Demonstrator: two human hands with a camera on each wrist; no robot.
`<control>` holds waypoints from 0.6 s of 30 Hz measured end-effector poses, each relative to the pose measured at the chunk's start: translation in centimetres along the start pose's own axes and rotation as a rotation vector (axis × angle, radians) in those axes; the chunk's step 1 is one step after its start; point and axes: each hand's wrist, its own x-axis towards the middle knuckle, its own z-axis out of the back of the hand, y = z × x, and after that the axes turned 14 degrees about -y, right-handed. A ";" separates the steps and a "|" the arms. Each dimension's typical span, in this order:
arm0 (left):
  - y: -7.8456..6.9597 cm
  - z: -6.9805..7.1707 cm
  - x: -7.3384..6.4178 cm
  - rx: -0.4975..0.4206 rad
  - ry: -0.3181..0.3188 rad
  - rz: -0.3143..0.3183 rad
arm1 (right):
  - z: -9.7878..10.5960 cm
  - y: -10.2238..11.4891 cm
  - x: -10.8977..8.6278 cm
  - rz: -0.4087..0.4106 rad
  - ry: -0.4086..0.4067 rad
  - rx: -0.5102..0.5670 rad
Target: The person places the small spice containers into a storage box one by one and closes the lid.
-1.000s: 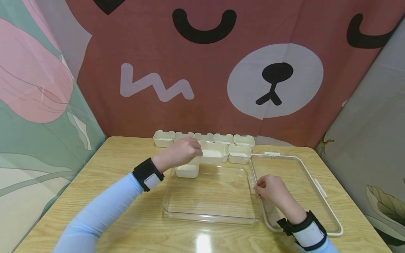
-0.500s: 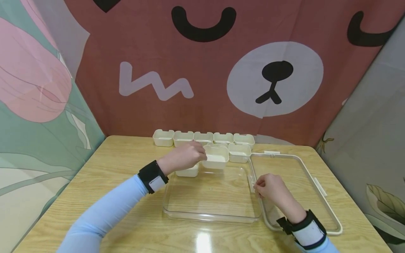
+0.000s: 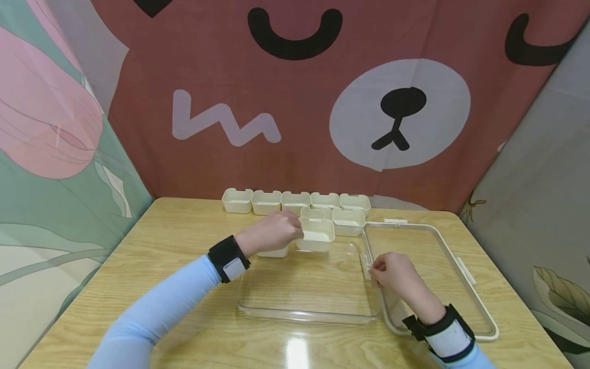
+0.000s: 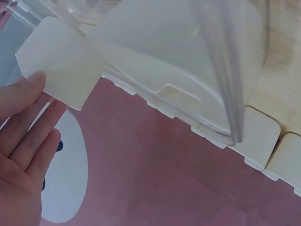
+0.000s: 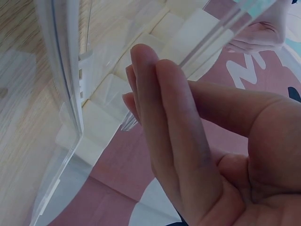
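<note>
My left hand (image 3: 272, 230) pinches a small cream plastic bin (image 3: 317, 237) by its left side, over the far edge of a clear plastic box (image 3: 309, 313). In the left wrist view, thumb and fingers grip a corner of that bin (image 4: 61, 61). A second cream bin (image 3: 274, 253) sits in the box's far left corner, partly hidden behind the left hand. At the box's right edge, my right hand (image 3: 401, 279) pinches the clear wall. The right wrist view shows straight fingers on one side of it and the thumb on the other.
Several cream bins (image 3: 267, 205) stand in a row along the table's back edge. In front of them are two more, one a bin (image 3: 349, 224) at the right. A clear lid with a white rim (image 3: 419, 226) and side clips lies right of the box.
My left hand has moved right and slightly nearer, bringing the cream bin forward from the second row to over the box's far edge. The right hand has stayed at the box's edge.
</note>
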 end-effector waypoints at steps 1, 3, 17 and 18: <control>0.0 -0.1 -0.1 -0.006 0.009 0.003 | 0.0 0.0 0.0 0.002 -0.001 0.000; 0.1 -0.3 -0.1 -0.013 0.025 0.007 | 0.0 0.1 0.0 0.002 -0.001 0.001; 0.1 -0.8 -0.6 -0.010 0.090 0.030 | 0.0 0.0 0.0 0.019 -0.006 0.000; 0.1 -0.8 -0.6 -0.011 0.095 0.032 | 0.1 0.0 0.0 0.016 -0.004 0.001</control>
